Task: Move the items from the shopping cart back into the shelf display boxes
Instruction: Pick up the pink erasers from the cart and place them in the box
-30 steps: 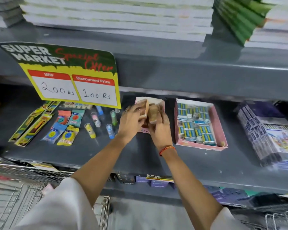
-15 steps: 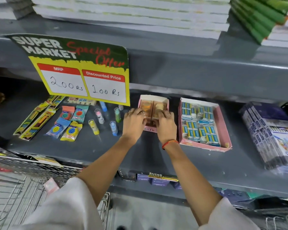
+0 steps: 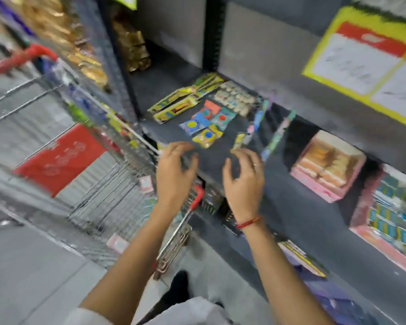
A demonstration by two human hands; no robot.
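A small pink cardboard display box (image 3: 327, 171), filled with tan and orange packets, is being seen lying near the front edge of the dark grey metal shelf (image 3: 298, 207); the view is blurred, so the packets cannot be read. It is lying to the right of both hands and apart from them. A second, larger pink display box (image 3: 370, 240) of blue-and-yellow packets is lying further right along the same front edge, partly cut off by the picture's border.

The right hand (image 3: 244, 177) is being held over the shelf's front edge, its fingers spread and curled, with nothing in it; a red thread band (image 3: 247, 222) is being worn at its wrist. The left hand (image 3: 175, 171) is being held just beside it, likewise spread wide and holding nothing, over the corner where the shelf meets the silver wire shopping cart (image 3: 99, 184). The two hands are not touching.

Towards the shelf's back left corner, small bright sachets (image 3: 205, 124) in blue, orange, teal and yellow are lying flat, with long yellow-green packs (image 3: 174, 106) beside them and slim tubes (image 3: 258, 123) to their right. A yellow-bordered price sign (image 3: 363, 64) is hanging from the shelf edge above. The cart, with its red handle (image 3: 14, 62) and a red panel (image 3: 59, 158), is standing left of the shelf, and small pink packets (image 3: 145, 184) are lying inside it, below the left hand.
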